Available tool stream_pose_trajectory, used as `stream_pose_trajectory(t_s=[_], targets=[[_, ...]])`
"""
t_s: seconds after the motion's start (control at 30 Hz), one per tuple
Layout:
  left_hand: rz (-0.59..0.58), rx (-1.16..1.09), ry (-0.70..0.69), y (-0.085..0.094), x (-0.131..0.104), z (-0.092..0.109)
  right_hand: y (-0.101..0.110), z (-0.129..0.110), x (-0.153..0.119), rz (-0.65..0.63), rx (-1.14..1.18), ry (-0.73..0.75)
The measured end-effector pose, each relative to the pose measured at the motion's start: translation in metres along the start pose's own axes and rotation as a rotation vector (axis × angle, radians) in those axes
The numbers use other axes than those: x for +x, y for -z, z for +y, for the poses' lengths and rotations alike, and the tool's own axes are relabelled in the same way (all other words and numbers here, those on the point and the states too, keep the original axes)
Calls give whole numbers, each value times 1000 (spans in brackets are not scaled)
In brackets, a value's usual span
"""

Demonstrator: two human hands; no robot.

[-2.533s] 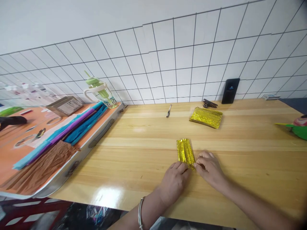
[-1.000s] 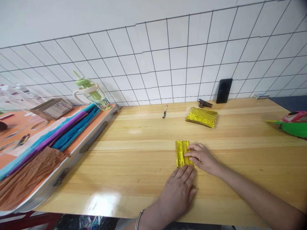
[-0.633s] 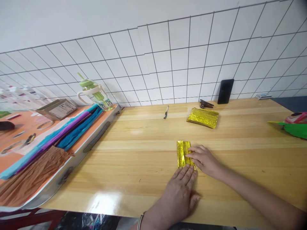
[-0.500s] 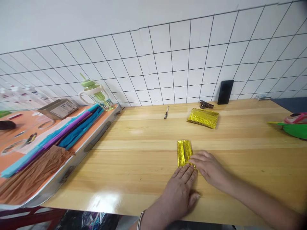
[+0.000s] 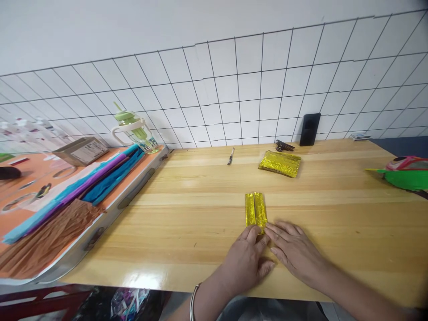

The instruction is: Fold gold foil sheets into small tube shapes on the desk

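below the frame's centre the foil (image 5: 261, 207) is glittering gold, the table (image 5: 187, 218) yellowish wood grain, the wall (image 5: 249, 91) above white with black grid lines.

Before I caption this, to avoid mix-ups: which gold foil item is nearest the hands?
The folded piece the left hand touches; the wider gold stack lies farther back, near the clip.

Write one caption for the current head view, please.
Left hand and right hand at the near end of shiny gold paper on a wooden table, a pen farther back.
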State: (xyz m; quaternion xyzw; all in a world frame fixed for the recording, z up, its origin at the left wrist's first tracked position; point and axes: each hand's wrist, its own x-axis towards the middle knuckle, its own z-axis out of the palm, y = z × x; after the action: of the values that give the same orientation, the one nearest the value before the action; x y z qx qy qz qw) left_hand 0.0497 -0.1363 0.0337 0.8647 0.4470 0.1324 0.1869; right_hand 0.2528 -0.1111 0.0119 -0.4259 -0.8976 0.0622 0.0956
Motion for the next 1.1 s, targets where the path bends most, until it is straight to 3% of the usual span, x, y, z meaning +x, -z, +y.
stream_pose_trajectory(t_s=[0.2, 0.53, 0.77, 1.1], targets=[[-24, 121, -76, 2, -16, -14, -1, -3, -2, 2, -109, 63], [-47, 167, -84, 8, -25, -24, -5, -6, 1, 129, -197, 102], [-48, 142, -80, 13, -24, -25, -14, -15, 6, 111, -172, 44], [-70, 13, -120, 31, -23, -39, -2, -3, -6, 58, -213, 52]])
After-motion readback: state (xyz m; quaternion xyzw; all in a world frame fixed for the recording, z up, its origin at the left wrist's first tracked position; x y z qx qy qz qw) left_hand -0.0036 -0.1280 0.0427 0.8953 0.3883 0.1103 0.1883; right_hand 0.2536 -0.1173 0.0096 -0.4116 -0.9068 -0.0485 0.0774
